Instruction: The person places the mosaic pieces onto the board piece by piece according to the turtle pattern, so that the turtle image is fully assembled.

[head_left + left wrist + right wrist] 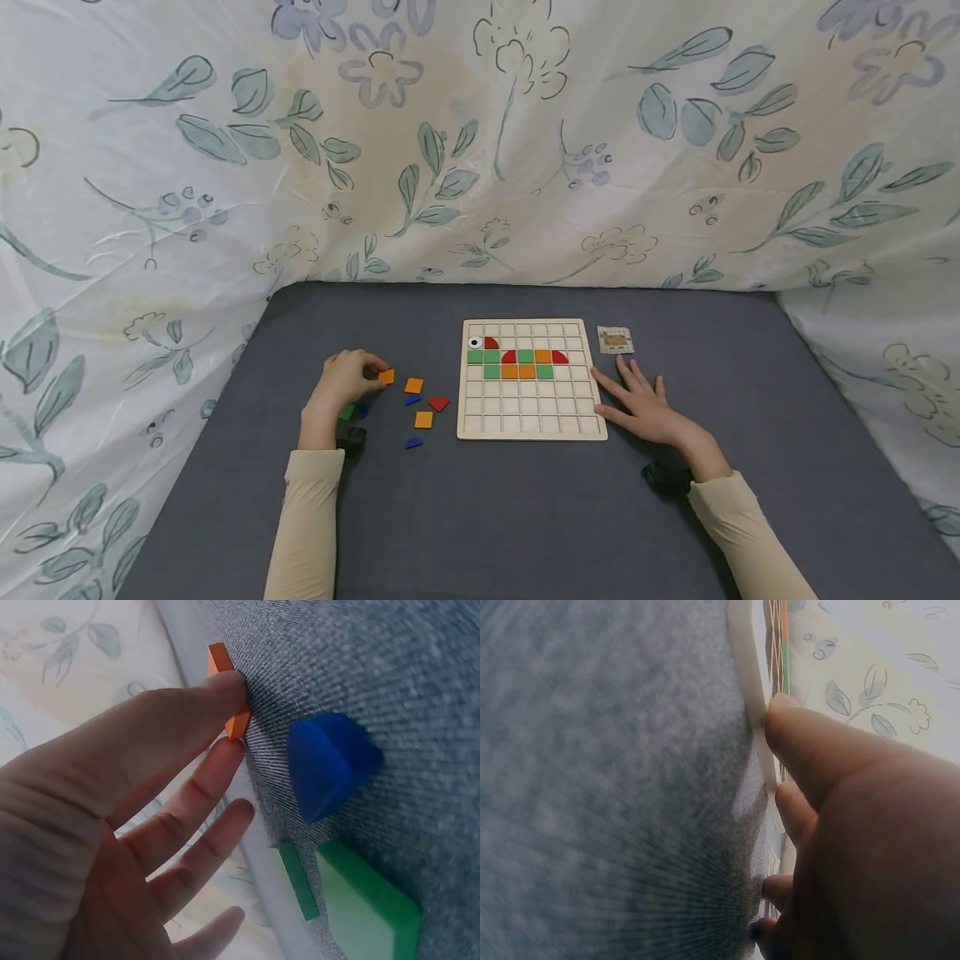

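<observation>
My left hand (343, 382) pinches a small orange square tile (386, 377) between thumb and fingertips, left of the loose pieces. In the left wrist view, the thumb covers the middle of that tile and the other fingers are spread. Below it lie a blue piece (330, 765) and green tiles (367, 907) on the cloth. The wooden grid board (492, 406) carries a pattern of green, orange and red pieces and one eye tile (476, 342). My right hand (647, 408) lies with fingers spread, thumb and a fingertip at the board's right edge.
Between left hand and board lie loose orange squares (423, 420), a red piece (438, 403) and blue pieces (413, 443). A small picture card (615, 340) lies right of the board. A floral curtain (525, 208) hangs behind the grey tabletop (525, 517).
</observation>
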